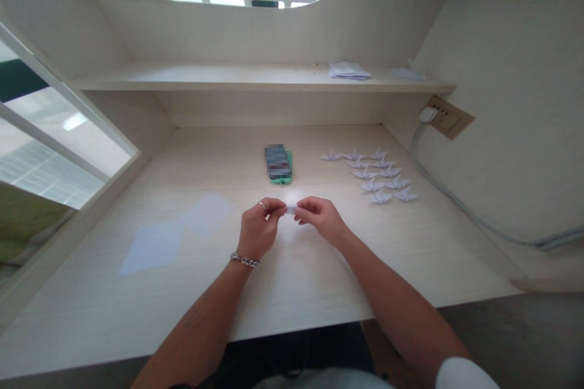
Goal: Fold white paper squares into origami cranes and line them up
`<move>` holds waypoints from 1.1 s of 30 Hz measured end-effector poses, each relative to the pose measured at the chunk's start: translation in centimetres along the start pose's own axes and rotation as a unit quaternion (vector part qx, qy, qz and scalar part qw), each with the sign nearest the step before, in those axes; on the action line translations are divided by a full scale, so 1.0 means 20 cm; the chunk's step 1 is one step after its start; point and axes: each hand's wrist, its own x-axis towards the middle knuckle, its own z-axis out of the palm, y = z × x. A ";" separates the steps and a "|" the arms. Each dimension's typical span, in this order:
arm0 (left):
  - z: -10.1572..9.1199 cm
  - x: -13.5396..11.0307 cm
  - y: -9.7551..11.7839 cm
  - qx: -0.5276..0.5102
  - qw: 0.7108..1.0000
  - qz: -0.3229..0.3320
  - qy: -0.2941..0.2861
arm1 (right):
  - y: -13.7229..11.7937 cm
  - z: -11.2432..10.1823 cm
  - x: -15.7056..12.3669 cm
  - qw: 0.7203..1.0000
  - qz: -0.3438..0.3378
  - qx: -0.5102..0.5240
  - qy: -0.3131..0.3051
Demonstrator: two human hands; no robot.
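Note:
A small piece of folded white paper [291,209] is pinched between both of my hands, above the middle of the desk. My left hand [261,225], with a ring and a chain bracelet, grips its left end between thumb and fingers. On the other end, the thumb and fingers of my right hand [322,217] are closed. Fingertips cover part of the paper, so its exact folds cannot be made out. Several white paper cranes [373,185] stand in rows to the right, beyond my right hand. Flat white paper sheets [152,247] lie to the left.
A phone in a green case [279,164], partly blurred out, lies just beyond my hands. Stacked white paper [348,70] rests on the shelf [219,76]. At the right wall, a plug sits in a socket [449,117], its grey cable [460,203] running along the desk's side.

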 end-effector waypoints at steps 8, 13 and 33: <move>0.02 0.01 0.03 -0.154 0.983 -0.095 0.001 | -0.03 -0.02 -0.01 0.997 0.045 0.056 -0.011; 0.04 0.01 0.03 -0.234 0.962 -0.138 -0.018 | -0.03 0.00 -0.01 0.997 -0.071 0.011 0.019; 0.06 0.00 0.07 -0.300 0.946 -0.117 0.020 | -0.05 0.09 -0.07 0.964 -0.197 -0.143 0.107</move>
